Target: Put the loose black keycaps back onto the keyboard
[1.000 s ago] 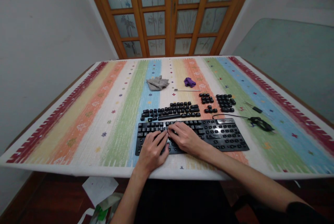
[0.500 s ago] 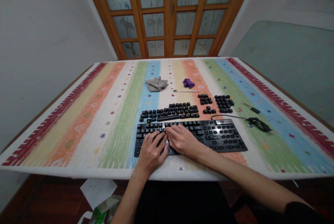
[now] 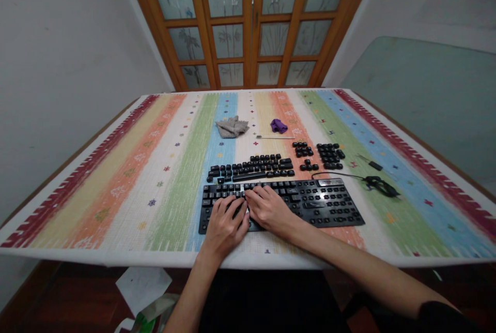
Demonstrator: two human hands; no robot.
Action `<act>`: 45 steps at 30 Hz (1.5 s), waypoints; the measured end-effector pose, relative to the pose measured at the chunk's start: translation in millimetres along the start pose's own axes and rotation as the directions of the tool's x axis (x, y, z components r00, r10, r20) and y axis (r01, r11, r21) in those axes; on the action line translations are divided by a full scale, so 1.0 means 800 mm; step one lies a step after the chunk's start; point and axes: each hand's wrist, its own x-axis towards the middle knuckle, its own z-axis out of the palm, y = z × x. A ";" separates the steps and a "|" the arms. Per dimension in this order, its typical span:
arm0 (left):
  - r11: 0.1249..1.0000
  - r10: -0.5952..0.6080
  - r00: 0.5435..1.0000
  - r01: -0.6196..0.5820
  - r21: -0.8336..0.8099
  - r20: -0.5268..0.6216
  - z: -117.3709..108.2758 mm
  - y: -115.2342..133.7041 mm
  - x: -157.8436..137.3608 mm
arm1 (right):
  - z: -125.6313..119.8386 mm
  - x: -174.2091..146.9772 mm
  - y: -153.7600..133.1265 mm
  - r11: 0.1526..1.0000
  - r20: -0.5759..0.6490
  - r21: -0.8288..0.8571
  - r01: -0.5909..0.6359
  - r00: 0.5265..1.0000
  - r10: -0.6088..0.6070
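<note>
A black keyboard [image 3: 329, 203] lies near the table's front edge, with keycaps on part of its upper left and bare key switches on its right. Over its left half, my left hand [image 3: 228, 222] rests with bent fingers drawn in toward the thumb. My right hand [image 3: 271, 209] is closed in a pinch, its fingertips meeting those of the left over the keys. Whatever sits between the fingertips is hidden; only a small pale spot shows between the hands. Behind the keyboard, loose black keycaps [image 3: 251, 169] stand in rows, with a number-pad group [image 3: 329, 156] to the right.
A grey cloth [image 3: 232, 127] and a purple cloth [image 3: 279, 126] lie farther back, with a thin rod [image 3: 275, 138] in front of them. The coiled cable [image 3: 382, 186] and a small black-handled tool [image 3: 375, 165] lie right on the striped tablecloth [image 3: 127, 188].
The view has shifted very slightly. Both hands keep the same place and pose on the keyboard, and the loose keycaps have not moved.
</note>
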 end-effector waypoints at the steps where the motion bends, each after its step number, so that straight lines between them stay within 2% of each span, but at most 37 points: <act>1: 1.000 -0.002 1.000 0.002 0.007 -0.002 0.000 0.000 0.000 | 0.001 0.000 0.000 1.000 0.004 0.004 -0.006 1.000 0.006; 15: 0.999 -0.008 1.000 0.008 0.050 0.015 0.003 0.000 0.001 | 0.002 -0.003 0.002 0.995 0.026 0.057 -0.081 0.996 0.080; 21: 1.000 -0.006 1.000 0.006 0.000 -0.011 0.003 0.001 0.001 | -0.014 0.003 0.006 0.984 0.017 0.142 -0.108 0.994 0.107; 24: 1.000 -0.018 0.999 0.017 -0.023 -0.033 0.002 0.001 0.001 | -0.025 0.011 0.030 0.963 -0.043 0.212 -0.167 0.983 0.180; 27: 0.999 -0.023 0.999 0.022 -0.038 -0.034 0.001 0.001 0.000 | -0.025 0.018 0.074 0.937 -0.079 0.246 -0.248 0.958 0.274; 31: 0.999 -0.015 1.000 0.015 -0.047 -0.008 0.003 0.001 -0.001 | -0.005 0.026 0.139 0.913 0.040 0.286 -0.290 0.956 0.291; 34: 0.999 -0.008 1.000 0.009 -0.051 0.008 0.005 0.001 -0.003 | 0.016 0.035 0.171 0.892 0.125 0.298 -0.341 0.940 0.318; 38: 0.998 -0.012 1.000 0.012 -0.060 0.014 0.006 0.000 -0.004 | 0.035 0.051 0.188 0.883 0.168 0.301 -0.359 0.932 0.322; 45: 0.996 -0.026 1.000 0.027 -0.086 0.008 0.002 0.002 -0.001 | 0.052 0.069 0.191 0.900 0.214 0.309 -0.308 0.944 0.250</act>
